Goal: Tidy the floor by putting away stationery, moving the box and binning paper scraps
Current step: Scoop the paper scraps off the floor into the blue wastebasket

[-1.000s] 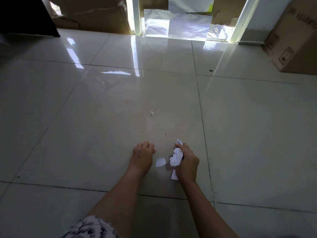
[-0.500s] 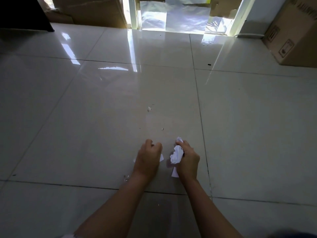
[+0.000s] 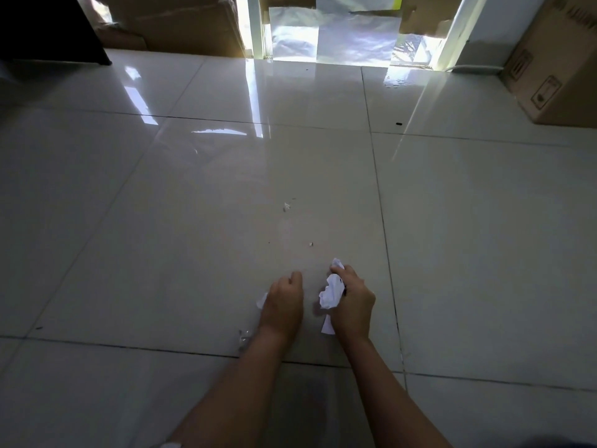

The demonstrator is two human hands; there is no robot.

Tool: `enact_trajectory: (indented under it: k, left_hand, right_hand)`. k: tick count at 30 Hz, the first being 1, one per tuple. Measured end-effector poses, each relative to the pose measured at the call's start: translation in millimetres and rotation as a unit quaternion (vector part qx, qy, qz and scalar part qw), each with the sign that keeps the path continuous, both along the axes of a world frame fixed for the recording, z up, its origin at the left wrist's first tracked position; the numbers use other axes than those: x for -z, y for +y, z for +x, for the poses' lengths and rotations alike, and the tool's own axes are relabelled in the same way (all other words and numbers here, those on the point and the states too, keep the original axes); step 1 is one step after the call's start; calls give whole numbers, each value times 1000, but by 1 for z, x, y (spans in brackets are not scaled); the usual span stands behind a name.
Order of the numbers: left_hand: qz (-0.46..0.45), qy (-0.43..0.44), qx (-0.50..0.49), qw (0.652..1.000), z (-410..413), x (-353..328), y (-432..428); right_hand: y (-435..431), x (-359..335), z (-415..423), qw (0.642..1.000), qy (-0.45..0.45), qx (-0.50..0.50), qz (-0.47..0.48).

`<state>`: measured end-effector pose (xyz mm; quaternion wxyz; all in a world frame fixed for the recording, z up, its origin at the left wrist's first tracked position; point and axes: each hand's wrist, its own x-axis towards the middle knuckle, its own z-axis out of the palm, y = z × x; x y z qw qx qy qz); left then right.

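Note:
My right hand (image 3: 355, 302) grips a wad of crumpled white paper (image 3: 330, 294) just above the tiled floor. A flat white scrap (image 3: 327, 326) lies under that hand's wrist side. My left hand (image 3: 284, 302) is curled down on the floor beside it, and a white paper scrap (image 3: 261, 300) pokes out from under its left side. How the fingers pinch it is hidden. Two tiny bits (image 3: 286, 206) (image 3: 311, 244) lie further out on the tile. A small shiny shred (image 3: 244, 336) sits by my left wrist.
A brown cardboard box (image 3: 555, 76) stands at the far right against the wall. More cardboard boxes (image 3: 174, 27) and a dark piece of furniture (image 3: 42, 27) line the far left. A bright glass door (image 3: 339, 33) is straight ahead. Glossy tiles (image 3: 161, 221) stretch all around.
My left hand slid right over the loose scrap that lay between the hands and curled onto it. The scrap now shows at the hand's left side. The right hand kept its wad.

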<state>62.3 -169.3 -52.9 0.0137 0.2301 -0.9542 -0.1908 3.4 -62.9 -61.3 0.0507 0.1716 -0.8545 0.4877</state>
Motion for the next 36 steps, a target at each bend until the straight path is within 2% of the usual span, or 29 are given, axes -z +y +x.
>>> enact_trajectory:
  k: [3,6,10,14,19,26,31,33,34,36]
  left_hand:
    - [48,93,-53,993,5,-4,-13]
    - [35,138,-115,983,17,0,-19]
    - [35,88,-165,982,35,6,-18]
    - [9,45,-138,989,32,7,-12]
    - [20,-32,-125,991,30,3,-5]
    - [-86,33,-77,993,34,17,-9]
    - [40,73,-105,991,38,10,-18]
    - [110,116,-207,965,33,-6,-21]
    - [157,124,-272,941,28,-12,-25]
    - [201,153,-327,911,23,-13,-35]
  right_hand:
    - [2,1,1,1000,-4,-6,7]
    - [5,5,2,1000,-5,-14,22]
    - [4,5,4,1000,-24,-5,17]
    - [2,3,2,1000,-19,-10,17]
    - [1,6,3,999,-33,-11,-1]
    - [-2,3,1,1000,-26,-8,0]
    - [1,3,0,998,-61,2,-30]
    - [2,4,-2,997,-67,2,-35]
    - [3,5,-3,997,-64,0,-34]
    - [4,5,-3,998,-51,-7,-20]
